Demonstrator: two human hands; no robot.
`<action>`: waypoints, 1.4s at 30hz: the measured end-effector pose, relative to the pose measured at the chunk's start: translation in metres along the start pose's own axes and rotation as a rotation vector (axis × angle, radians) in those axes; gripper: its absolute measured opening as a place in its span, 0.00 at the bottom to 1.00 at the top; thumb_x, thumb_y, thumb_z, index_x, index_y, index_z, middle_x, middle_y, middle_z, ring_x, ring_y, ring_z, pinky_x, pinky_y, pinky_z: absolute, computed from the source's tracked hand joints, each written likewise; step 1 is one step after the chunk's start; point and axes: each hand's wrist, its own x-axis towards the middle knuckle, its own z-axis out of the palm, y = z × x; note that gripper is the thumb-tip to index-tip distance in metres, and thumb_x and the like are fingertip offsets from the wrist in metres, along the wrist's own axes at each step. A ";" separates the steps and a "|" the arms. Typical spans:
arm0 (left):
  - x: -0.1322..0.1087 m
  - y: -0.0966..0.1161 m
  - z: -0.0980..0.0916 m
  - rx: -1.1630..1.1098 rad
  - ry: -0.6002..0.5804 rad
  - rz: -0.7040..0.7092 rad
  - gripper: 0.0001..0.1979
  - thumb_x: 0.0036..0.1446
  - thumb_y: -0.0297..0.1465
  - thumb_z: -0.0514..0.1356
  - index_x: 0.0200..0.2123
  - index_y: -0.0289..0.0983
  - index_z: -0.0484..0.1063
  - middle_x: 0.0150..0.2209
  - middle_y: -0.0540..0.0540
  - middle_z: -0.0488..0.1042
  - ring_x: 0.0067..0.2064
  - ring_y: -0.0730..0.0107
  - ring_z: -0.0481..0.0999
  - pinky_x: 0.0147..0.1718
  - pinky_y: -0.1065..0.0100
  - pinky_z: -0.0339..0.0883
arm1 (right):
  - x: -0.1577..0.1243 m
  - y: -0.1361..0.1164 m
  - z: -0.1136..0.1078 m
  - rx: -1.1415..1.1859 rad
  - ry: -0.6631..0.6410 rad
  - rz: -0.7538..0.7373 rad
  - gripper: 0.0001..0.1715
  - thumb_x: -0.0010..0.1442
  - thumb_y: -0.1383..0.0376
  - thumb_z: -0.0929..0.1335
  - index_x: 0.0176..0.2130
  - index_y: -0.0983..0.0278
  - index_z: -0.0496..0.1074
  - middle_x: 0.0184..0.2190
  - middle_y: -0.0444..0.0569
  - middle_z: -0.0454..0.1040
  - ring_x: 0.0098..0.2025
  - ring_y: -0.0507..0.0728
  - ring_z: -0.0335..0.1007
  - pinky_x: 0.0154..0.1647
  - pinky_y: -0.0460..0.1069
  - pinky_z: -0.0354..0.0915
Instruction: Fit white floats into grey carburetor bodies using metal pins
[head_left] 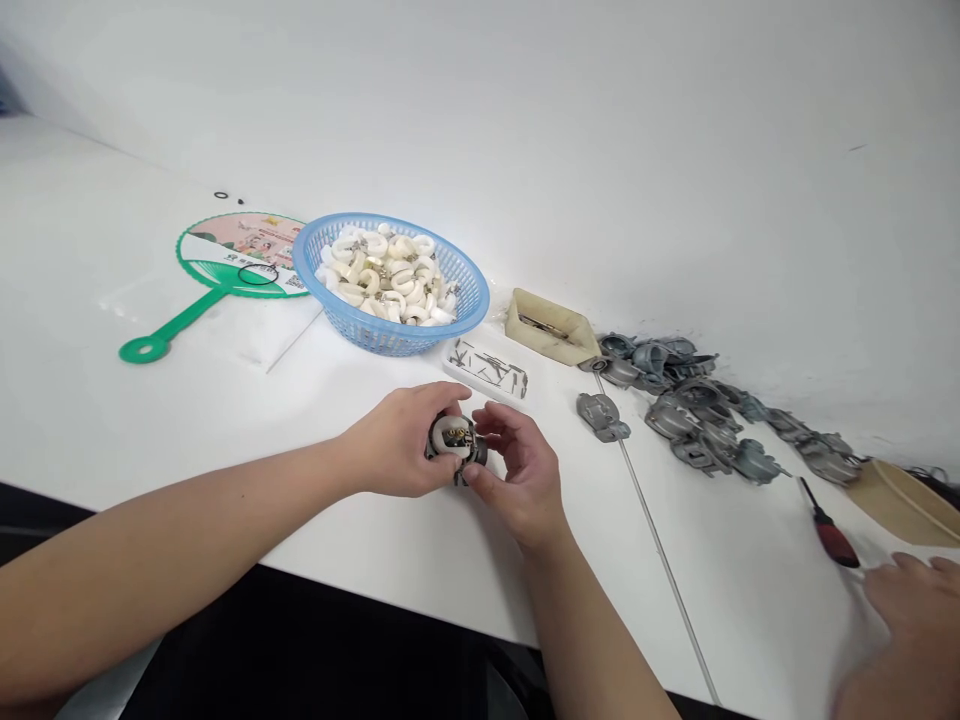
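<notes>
Between my hands, above the white table, is a round grey metal housing with a white plastic ring insert (pixel 451 437) and small brass-coloured parts inside. My left hand (pixel 409 440) grips its left side, thumb on the lower front. My right hand (pixel 521 470) holds the right side, thumb at the bottom and fingers curled around a dark round part (pixel 481 452). My fingers hide much of the housing. Just beyond them lies a shallow white tray (pixel 457 376) of small metal pins. Loose grey metal housings (pixel 600 415) lie to the right.
A blue basket (pixel 382 340) of white rings stands behind, overlapping a green-rimmed hand fan (pixel 184 325). A cream box (pixel 559 345) sits by the pile of grey housings (pixel 701 425). At right are a red-and-black screwdriver (pixel 834 540), another person's hand (pixel 919 600) and a tan container (pixel 904 500).
</notes>
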 end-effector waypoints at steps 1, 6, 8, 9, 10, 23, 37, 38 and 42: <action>0.000 0.000 0.000 -0.004 0.000 0.004 0.28 0.44 0.30 0.59 0.51 0.36 0.59 0.39 0.47 0.72 0.38 0.65 0.72 0.38 0.62 0.67 | 0.000 -0.001 -0.001 -0.014 -0.023 0.000 0.34 0.47 0.60 0.74 0.52 0.57 0.62 0.47 0.52 0.67 0.47 0.60 0.65 0.46 0.58 0.65; -0.001 -0.002 0.000 -0.009 0.000 -0.002 0.30 0.43 0.30 0.59 0.52 0.36 0.58 0.43 0.44 0.71 0.43 0.61 0.71 0.43 0.58 0.67 | 0.003 -0.006 0.000 -0.003 -0.154 0.023 0.35 0.47 0.58 0.74 0.52 0.58 0.62 0.48 0.52 0.67 0.47 0.61 0.65 0.47 0.57 0.64; -0.001 -0.001 0.000 -0.021 -0.011 -0.013 0.31 0.42 0.31 0.60 0.52 0.35 0.58 0.45 0.42 0.70 0.45 0.59 0.71 0.45 0.56 0.66 | 0.004 -0.009 0.003 -0.024 -0.163 0.034 0.35 0.47 0.59 0.74 0.52 0.59 0.62 0.49 0.52 0.67 0.47 0.61 0.65 0.47 0.56 0.64; -0.001 0.000 0.000 -0.030 -0.016 -0.021 0.31 0.42 0.32 0.60 0.53 0.35 0.58 0.46 0.41 0.70 0.46 0.58 0.70 0.46 0.56 0.66 | 0.004 -0.011 0.003 -0.036 -0.159 0.036 0.35 0.47 0.60 0.74 0.52 0.60 0.61 0.49 0.52 0.67 0.47 0.60 0.65 0.47 0.55 0.64; -0.001 0.000 0.000 -0.037 -0.018 -0.030 0.31 0.43 0.33 0.61 0.53 0.35 0.58 0.47 0.41 0.69 0.47 0.57 0.70 0.47 0.55 0.65 | 0.004 -0.012 0.004 -0.042 -0.156 0.038 0.35 0.47 0.60 0.74 0.52 0.60 0.61 0.49 0.52 0.67 0.47 0.60 0.66 0.47 0.55 0.65; -0.010 -0.010 0.014 -0.154 -0.011 -0.204 0.29 0.57 0.45 0.52 0.56 0.34 0.55 0.48 0.38 0.69 0.50 0.56 0.70 0.48 0.54 0.66 | -0.009 -0.009 0.006 -0.047 -0.094 0.026 0.44 0.36 0.62 0.76 0.52 0.58 0.63 0.47 0.50 0.70 0.46 0.61 0.69 0.47 0.56 0.66; -0.017 -0.014 0.018 -0.063 0.066 -0.301 0.30 0.52 0.52 0.52 0.52 0.40 0.63 0.45 0.41 0.74 0.46 0.53 0.73 0.44 0.56 0.68 | -0.052 -0.016 -0.032 -0.195 0.327 0.179 0.48 0.34 0.60 0.76 0.54 0.60 0.62 0.46 0.52 0.70 0.43 0.60 0.71 0.44 0.53 0.69; -0.018 -0.012 0.018 -0.059 0.074 -0.308 0.30 0.52 0.52 0.51 0.52 0.40 0.62 0.45 0.41 0.73 0.46 0.52 0.73 0.44 0.55 0.68 | -0.057 -0.016 -0.048 -0.190 0.376 0.193 0.47 0.35 0.60 0.76 0.54 0.61 0.61 0.46 0.53 0.69 0.43 0.59 0.71 0.43 0.53 0.70; -0.021 -0.005 0.020 -0.043 0.025 -0.315 0.29 0.53 0.52 0.51 0.52 0.41 0.62 0.46 0.41 0.73 0.48 0.52 0.72 0.42 0.56 0.68 | -0.071 -0.010 -0.126 -0.297 0.674 0.310 0.48 0.37 0.60 0.76 0.55 0.64 0.59 0.44 0.54 0.70 0.40 0.59 0.71 0.38 0.54 0.71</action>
